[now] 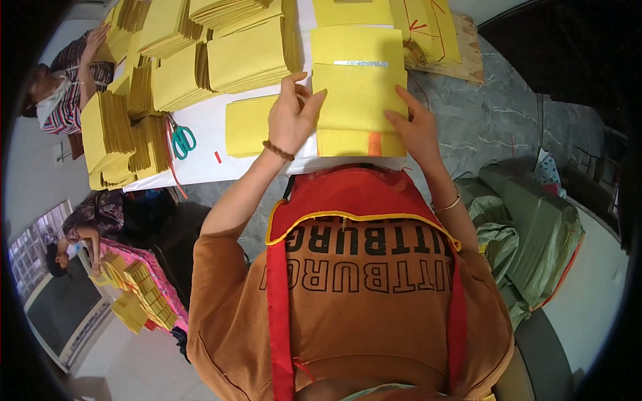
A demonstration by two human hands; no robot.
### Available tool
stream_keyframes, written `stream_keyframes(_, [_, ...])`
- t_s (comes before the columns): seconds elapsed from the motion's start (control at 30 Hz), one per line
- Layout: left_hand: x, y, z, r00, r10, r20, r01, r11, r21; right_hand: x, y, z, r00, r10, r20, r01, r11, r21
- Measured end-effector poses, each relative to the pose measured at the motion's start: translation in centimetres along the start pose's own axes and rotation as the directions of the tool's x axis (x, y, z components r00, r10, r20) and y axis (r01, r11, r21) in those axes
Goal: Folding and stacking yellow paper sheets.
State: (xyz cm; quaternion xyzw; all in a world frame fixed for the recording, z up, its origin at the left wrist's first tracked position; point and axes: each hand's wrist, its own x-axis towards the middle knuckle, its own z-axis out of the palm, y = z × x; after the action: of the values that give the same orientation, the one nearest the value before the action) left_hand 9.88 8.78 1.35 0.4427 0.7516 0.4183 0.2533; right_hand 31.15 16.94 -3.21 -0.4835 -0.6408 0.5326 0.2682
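In front of me on the white-covered table lies a yellow paper sheet (354, 100), with a silver strip across its upper part. Yellow paper with an orange band (375, 144) shows under its near edge. My left hand (294, 110) is at the sheet's left edge, fingers bent and apart. At the right edge is my right hand (416, 130), thumb and forefinger spread, the thumb tip over the paper. Neither hand is visibly closed on anything. Beside my left hand is another flat yellow paper pile (251, 127).
Tall yellow paper stacks (251, 57) fill the table's left and far side. Green-handled scissors (182, 140) lie near the left stacks. A tied yellow bundle (431, 30) sits far right. One person (73, 87) is at the table's left end; another (93, 227) works behind.
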Motion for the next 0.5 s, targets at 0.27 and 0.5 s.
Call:
stream_keyframes(0.27, [0.9, 1.3, 3.8, 0.698, 0.521, 0.491, -0.714, 0.556, 0.426, -0.2, -0.7, 0.1, 1.0, -0.006, 0.01, 0.007, 0.998, -0.063])
stream_keyframes(0.5, [0.9, -0.5, 5.0, 0.708, 0.478, 0.52, -0.705, 0.52, 0.482, -1.0, -2.1, 0.2, 0.996, -0.073, -0.048, 0.063, 0.983, -0.174])
